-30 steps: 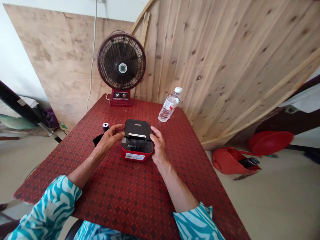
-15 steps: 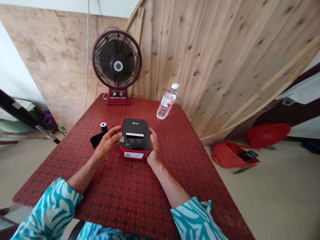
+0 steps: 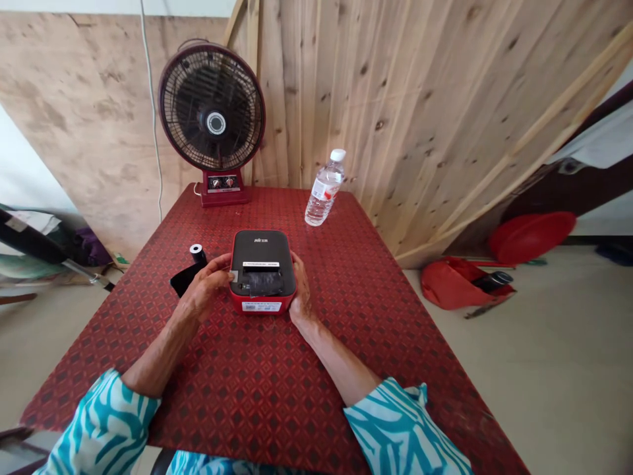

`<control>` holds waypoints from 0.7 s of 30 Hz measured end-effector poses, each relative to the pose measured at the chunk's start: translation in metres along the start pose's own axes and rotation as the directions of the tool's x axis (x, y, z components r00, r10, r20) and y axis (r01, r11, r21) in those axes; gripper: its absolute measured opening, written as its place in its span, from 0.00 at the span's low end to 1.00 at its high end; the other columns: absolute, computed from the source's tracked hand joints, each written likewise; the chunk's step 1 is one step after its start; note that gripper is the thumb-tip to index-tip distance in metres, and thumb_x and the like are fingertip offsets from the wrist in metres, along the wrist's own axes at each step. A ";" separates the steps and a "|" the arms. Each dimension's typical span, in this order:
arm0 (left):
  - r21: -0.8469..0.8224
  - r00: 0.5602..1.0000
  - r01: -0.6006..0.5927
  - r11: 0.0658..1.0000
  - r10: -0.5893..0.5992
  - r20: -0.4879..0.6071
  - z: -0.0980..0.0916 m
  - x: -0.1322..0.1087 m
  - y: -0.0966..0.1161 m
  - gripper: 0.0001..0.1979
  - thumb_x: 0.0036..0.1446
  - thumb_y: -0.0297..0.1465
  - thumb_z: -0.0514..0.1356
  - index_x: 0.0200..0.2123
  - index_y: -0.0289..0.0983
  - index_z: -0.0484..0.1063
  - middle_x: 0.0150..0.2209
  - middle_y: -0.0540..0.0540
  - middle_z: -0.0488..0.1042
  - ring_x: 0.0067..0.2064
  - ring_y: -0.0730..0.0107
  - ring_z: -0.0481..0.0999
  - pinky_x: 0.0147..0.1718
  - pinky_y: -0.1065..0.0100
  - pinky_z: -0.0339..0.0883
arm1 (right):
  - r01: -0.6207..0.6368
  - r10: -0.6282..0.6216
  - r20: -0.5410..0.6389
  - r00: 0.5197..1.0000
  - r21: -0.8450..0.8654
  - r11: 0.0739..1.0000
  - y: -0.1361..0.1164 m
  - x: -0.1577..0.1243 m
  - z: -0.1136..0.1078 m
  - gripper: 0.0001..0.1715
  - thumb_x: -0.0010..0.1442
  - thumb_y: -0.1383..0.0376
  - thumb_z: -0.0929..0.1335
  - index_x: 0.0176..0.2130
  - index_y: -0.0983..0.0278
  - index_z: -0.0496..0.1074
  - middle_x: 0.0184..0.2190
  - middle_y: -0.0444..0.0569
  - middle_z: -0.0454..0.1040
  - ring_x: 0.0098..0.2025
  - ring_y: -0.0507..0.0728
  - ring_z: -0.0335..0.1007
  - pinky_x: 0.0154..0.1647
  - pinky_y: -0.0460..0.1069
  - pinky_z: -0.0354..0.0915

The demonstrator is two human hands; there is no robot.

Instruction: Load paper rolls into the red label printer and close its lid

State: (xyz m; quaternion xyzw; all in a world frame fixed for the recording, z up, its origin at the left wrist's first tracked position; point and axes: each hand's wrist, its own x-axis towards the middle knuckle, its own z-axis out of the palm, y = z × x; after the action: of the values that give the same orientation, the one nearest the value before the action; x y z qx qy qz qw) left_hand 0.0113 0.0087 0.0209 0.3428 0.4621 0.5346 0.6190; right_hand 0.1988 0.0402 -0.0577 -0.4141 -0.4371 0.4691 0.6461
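A small receipt printer (image 3: 261,247), with a black top and red base, rests on the table between my hands. A dark strip shows at its front slot, below a white label. My left hand (image 3: 210,284) grips its left side, the thumb on the grey tab at the near left corner. Around the right side curls my right hand (image 3: 302,290), its fingertips partly hidden behind the casing. Left of my left hand stands a small dark roll (image 3: 196,253) with a white end, and a flat black piece (image 3: 184,280) lies beside it.
A dark red fan (image 3: 216,122) stands at the table's far left. Further right is an upright clear water bottle (image 3: 324,191). The red patterned table (image 3: 257,389) meets a wooden wall at its far edge. A red bag (image 3: 445,287) sits on the floor at right.
The view has shifted a little, so the printer, fan and bottle appear further left. My left thumb has moved slightly down at the printer's corner. Both hands remain on the printer.
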 end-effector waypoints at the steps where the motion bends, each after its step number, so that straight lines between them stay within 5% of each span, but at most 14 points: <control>1: -0.004 1.000 0.004 1.000 -0.004 -0.002 0.000 0.001 0.000 0.24 0.38 0.28 0.67 0.44 0.37 0.75 0.37 0.49 0.79 0.31 0.71 0.76 0.28 0.73 0.66 | -0.005 0.005 -0.005 1.000 0.004 1.000 0.000 0.000 0.000 0.29 0.61 0.46 0.61 0.54 0.59 0.68 0.56 0.50 0.70 0.60 0.61 0.63 0.64 0.62 0.55; 10: -0.015 0.999 -0.025 1.000 0.024 -0.026 0.000 0.006 -0.003 0.25 0.37 0.25 0.65 0.44 0.38 0.74 0.41 0.49 0.78 0.38 0.66 0.77 0.36 0.69 0.67 | 0.001 -0.001 -0.037 0.999 0.001 1.000 -0.008 -0.003 0.004 0.25 0.62 0.50 0.61 0.53 0.59 0.69 0.55 0.48 0.73 0.59 0.60 0.65 0.63 0.59 0.58; 21: -0.037 0.998 -0.024 0.999 0.022 -0.057 0.007 0.005 0.002 0.26 0.32 0.24 0.64 0.41 0.37 0.74 0.37 0.49 0.79 0.36 0.65 0.77 0.32 0.70 0.66 | -0.005 0.008 -0.074 0.997 0.036 0.999 -0.004 -0.003 0.008 0.27 0.61 0.48 0.61 0.52 0.60 0.70 0.55 0.49 0.72 0.59 0.60 0.64 0.64 0.60 0.56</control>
State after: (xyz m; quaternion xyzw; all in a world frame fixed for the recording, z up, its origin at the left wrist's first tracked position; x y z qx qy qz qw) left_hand 0.0170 0.0141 0.0237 0.3211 0.4652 0.5597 0.6060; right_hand 0.1917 0.0374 -0.0524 -0.4210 -0.4028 0.4634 0.6676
